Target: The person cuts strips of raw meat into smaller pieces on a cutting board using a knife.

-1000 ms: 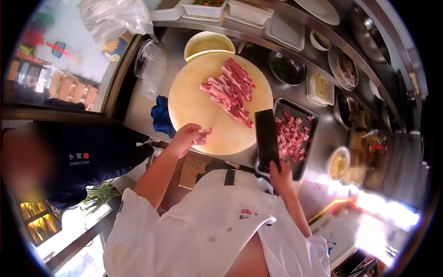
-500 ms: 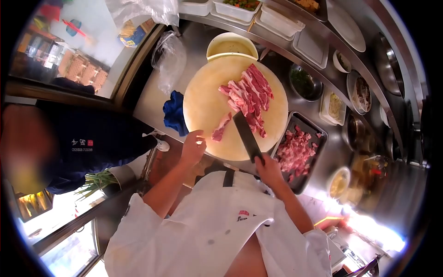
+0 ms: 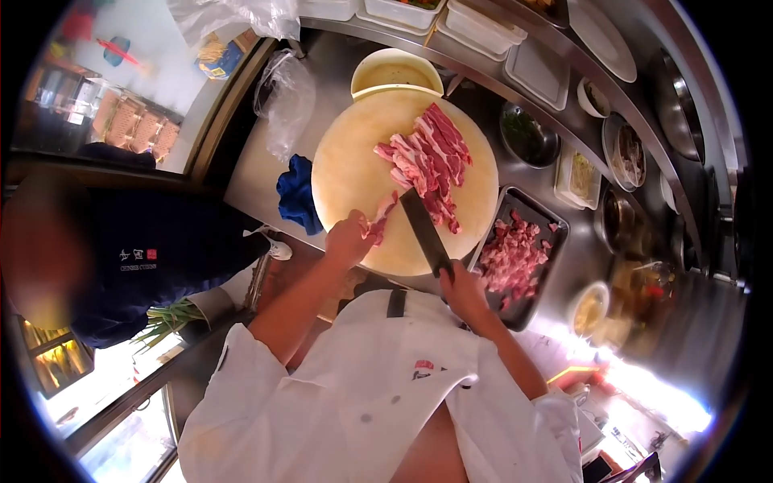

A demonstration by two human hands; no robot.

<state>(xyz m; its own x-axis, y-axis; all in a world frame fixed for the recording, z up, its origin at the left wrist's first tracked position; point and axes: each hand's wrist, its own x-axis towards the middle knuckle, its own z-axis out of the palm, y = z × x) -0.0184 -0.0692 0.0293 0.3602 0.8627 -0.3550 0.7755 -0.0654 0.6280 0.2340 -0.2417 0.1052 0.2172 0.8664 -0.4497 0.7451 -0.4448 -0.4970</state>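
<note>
A round, pale chopping block (image 3: 346,149) stands on the steel counter. My right hand (image 3: 463,294) is closed round the handle of a cleaver (image 3: 424,231), whose dark blade points away from me over the block. The blade's far end lies beside a pile of sliced raw meat (image 3: 431,153). At the block's near left side, my left hand (image 3: 348,240) has its fingers closed on the near end of a separate strip of raw meat (image 3: 385,216). My fingertips partly hide that end.
Right of the block, a dark tray (image 3: 555,245) holds chopped meat (image 3: 514,253). A blue cloth (image 3: 298,196) and clear plastic bag (image 3: 288,105) lie left. A cream container (image 3: 397,72) adjoins the block's far edge. A person in dark clothing (image 3: 173,249) stands at left.
My left hand has moved right and onto the block, and its fingers have closed on the loose meat strip. The cleaver stays in my right hand, nearly still. The view has shifted slightly.
</note>
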